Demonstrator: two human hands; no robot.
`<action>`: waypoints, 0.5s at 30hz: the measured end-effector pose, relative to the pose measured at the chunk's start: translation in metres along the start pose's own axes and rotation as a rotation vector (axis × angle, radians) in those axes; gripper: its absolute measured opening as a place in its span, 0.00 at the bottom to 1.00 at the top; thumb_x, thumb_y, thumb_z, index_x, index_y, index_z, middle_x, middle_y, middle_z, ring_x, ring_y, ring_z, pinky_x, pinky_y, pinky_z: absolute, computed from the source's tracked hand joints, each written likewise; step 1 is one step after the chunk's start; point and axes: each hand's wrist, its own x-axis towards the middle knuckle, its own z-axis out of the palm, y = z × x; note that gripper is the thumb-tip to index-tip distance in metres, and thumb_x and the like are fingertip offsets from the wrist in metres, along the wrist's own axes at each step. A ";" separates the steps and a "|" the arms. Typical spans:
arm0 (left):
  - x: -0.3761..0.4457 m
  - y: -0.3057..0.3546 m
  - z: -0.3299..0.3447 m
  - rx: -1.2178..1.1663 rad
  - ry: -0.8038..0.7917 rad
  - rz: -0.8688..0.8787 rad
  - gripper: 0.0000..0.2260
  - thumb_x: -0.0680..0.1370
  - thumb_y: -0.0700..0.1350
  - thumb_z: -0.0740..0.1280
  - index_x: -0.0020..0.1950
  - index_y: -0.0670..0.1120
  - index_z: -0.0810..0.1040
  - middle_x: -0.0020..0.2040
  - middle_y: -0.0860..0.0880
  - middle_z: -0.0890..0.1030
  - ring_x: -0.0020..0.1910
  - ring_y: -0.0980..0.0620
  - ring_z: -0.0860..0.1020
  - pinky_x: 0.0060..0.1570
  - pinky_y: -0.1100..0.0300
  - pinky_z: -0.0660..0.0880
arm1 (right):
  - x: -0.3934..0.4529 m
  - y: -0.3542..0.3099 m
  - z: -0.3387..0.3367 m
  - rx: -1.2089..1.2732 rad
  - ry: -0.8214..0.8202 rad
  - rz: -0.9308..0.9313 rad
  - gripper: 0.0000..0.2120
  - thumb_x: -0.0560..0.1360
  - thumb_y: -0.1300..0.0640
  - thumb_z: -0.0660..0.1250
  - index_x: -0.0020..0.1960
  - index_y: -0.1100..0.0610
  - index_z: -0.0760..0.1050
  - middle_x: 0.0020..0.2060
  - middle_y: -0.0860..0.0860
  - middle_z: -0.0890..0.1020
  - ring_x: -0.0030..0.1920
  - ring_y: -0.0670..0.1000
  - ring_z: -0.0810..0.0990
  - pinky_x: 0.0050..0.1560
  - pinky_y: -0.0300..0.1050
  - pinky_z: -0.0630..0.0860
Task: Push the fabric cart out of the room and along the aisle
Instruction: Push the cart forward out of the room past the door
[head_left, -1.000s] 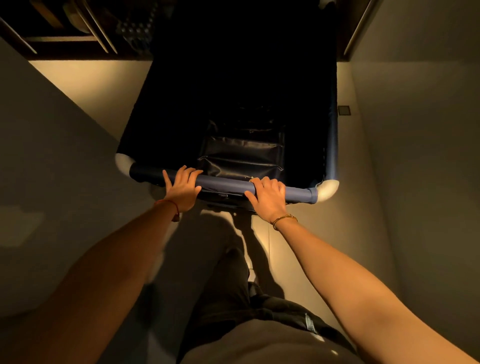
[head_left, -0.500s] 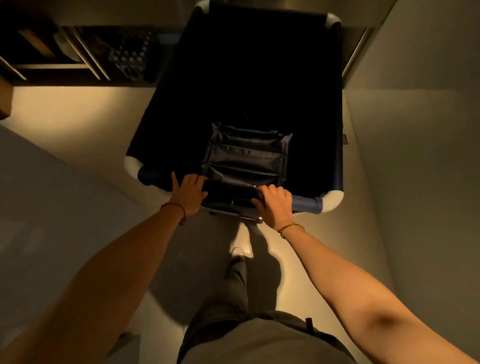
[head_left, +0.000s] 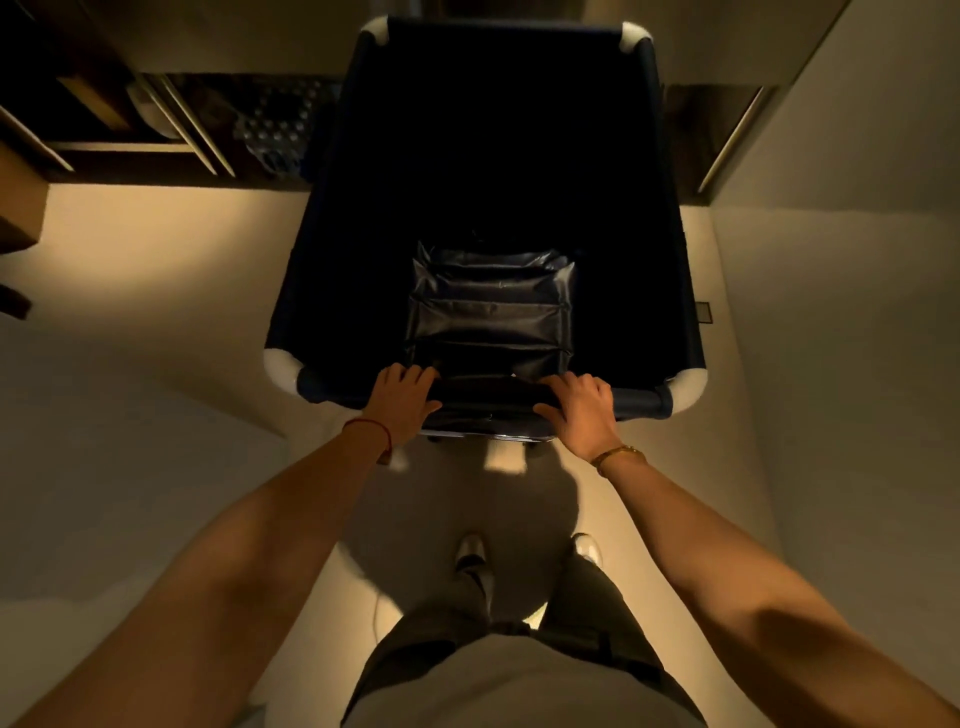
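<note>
The fabric cart is a deep dark blue bin with white rounded corner caps, straight ahead of me on a pale floor. A shiny black pleated pouch hangs inside its near wall. My left hand wraps over the near rim bar left of centre. My right hand grips the same bar right of centre. Both arms are stretched out forward. The cart's inside is too dark to see.
Dark open shelving with metal uprights and stored items stands at the back left. A grey wall runs along the right, and another grey wall slants on the left. My feet are on the floor behind the cart.
The cart has rolled forward past the left wall's corner, and its far rim is now in view. Both hands have stayed on the near bar and I have stepped after it.
</note>
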 end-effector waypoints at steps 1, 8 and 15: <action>0.001 0.004 0.001 -0.007 0.007 -0.012 0.21 0.80 0.53 0.58 0.70 0.46 0.64 0.66 0.43 0.71 0.63 0.39 0.68 0.65 0.48 0.63 | 0.003 0.005 -0.002 -0.003 -0.001 -0.018 0.18 0.77 0.45 0.62 0.63 0.52 0.72 0.52 0.54 0.79 0.53 0.59 0.74 0.59 0.53 0.63; 0.002 0.038 0.008 -0.006 0.009 -0.114 0.22 0.81 0.55 0.55 0.71 0.45 0.62 0.65 0.44 0.72 0.60 0.41 0.70 0.61 0.50 0.66 | 0.032 0.043 -0.021 -0.100 -0.095 -0.165 0.19 0.77 0.43 0.60 0.63 0.52 0.71 0.55 0.54 0.78 0.56 0.58 0.74 0.60 0.53 0.65; -0.009 0.092 0.014 -0.171 0.030 -0.287 0.21 0.80 0.53 0.56 0.71 0.46 0.62 0.68 0.42 0.70 0.63 0.39 0.67 0.67 0.47 0.62 | 0.052 0.081 -0.035 -0.125 -0.171 -0.300 0.19 0.77 0.44 0.62 0.64 0.51 0.70 0.56 0.55 0.77 0.58 0.59 0.73 0.60 0.53 0.64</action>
